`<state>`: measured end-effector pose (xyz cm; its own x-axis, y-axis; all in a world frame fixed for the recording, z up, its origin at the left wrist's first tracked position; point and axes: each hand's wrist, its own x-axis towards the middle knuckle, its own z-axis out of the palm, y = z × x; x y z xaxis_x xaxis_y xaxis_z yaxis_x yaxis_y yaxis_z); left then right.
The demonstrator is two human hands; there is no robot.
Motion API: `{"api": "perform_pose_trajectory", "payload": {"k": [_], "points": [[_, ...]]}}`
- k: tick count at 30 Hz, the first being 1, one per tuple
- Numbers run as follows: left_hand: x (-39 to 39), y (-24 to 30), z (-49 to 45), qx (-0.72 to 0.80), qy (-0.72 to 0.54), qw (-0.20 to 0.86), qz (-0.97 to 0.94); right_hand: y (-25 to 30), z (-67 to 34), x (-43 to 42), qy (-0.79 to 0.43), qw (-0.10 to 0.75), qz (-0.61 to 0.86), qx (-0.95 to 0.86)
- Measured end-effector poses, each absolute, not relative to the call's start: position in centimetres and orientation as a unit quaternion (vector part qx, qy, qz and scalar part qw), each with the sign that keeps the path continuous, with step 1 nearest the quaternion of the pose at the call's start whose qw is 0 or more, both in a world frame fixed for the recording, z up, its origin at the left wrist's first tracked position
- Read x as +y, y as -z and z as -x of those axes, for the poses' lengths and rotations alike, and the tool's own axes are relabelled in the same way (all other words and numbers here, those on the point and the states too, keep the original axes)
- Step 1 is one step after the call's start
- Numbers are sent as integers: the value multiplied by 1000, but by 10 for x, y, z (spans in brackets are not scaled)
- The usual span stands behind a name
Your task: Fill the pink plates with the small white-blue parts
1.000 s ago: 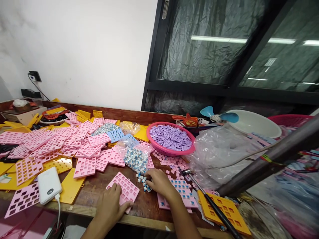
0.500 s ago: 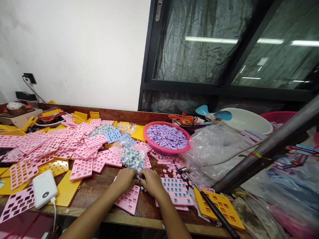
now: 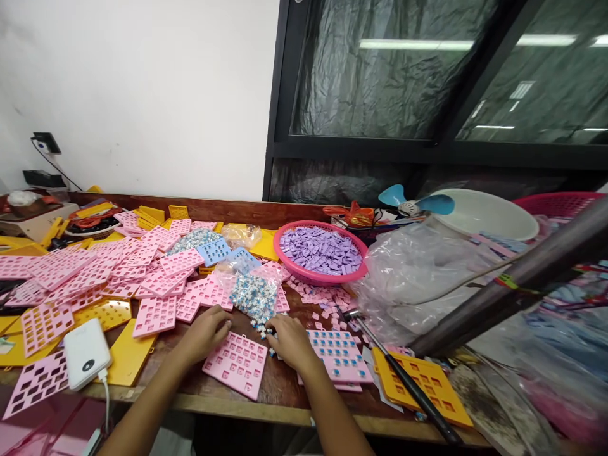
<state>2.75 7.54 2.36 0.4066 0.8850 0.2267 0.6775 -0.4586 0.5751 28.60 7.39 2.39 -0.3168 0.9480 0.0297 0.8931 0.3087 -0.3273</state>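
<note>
A pink board with square recesses (image 3: 236, 365) lies flat before me, and its visible recesses hold no blue pieces. My left hand (image 3: 206, 335) is at the board's upper left corner, fingers bent and apart, with nothing seen in them. My right hand (image 3: 289, 342) is on the other side, its fingers curled down at small blue-and-white pieces (image 3: 261, 326) spilling from a clear bag (image 3: 254, 294). Whatever its fingertips hold is hidden. Right of that hand, a second pink board (image 3: 339, 358) carries rows of blue-and-white pieces and lies on another pink board.
A pink basket (image 3: 363, 266) of purple pieces stands behind. Many pink boards (image 3: 154, 316) pile up on the left beside a white power bank (image 3: 87, 354). A black-handled hammer (image 3: 408, 383) crosses a yellow board (image 3: 451, 396). A dark slanted pole (image 3: 494, 288) rises at right.
My left hand has moved left, away from the bag's mouth, uncovering the pink board. My right hand stays near the spilled pieces. The view has shifted slightly.
</note>
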Motion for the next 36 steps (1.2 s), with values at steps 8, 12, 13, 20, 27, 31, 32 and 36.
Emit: {"api": "perform_pose_trajectory", "payload": {"k": [8, 12, 13, 20, 27, 31, 32, 36], "points": [[50, 1, -8, 512, -310, 241, -764, -17, -282, 80, -92, 105, 596, -791], [45, -3, -12, 534, -295, 273, -744, -22, -285, 81, -88, 98, 600, -789], [43, -2, -13, 541, -299, 277, -736, -25, -286, 80, -89, 95, 598, -791], [24, 9, -22, 564, -373, 283, -680, -45, -267, 61, -246, 281, 437, -818], [43, 12, -18, 533, -398, 392, -636, -20, -232, 59, -339, 345, 400, -778], [49, 18, -14, 501, -393, 487, -598, -6, -224, 59, -322, 328, 417, -784], [50, 18, -12, 497, -391, 495, -596, -4, -222, 59, -317, 320, 415, -791], [47, 13, -9, 480, -379, 474, -634, 1, -222, 57, -288, 300, 415, -809]]}}
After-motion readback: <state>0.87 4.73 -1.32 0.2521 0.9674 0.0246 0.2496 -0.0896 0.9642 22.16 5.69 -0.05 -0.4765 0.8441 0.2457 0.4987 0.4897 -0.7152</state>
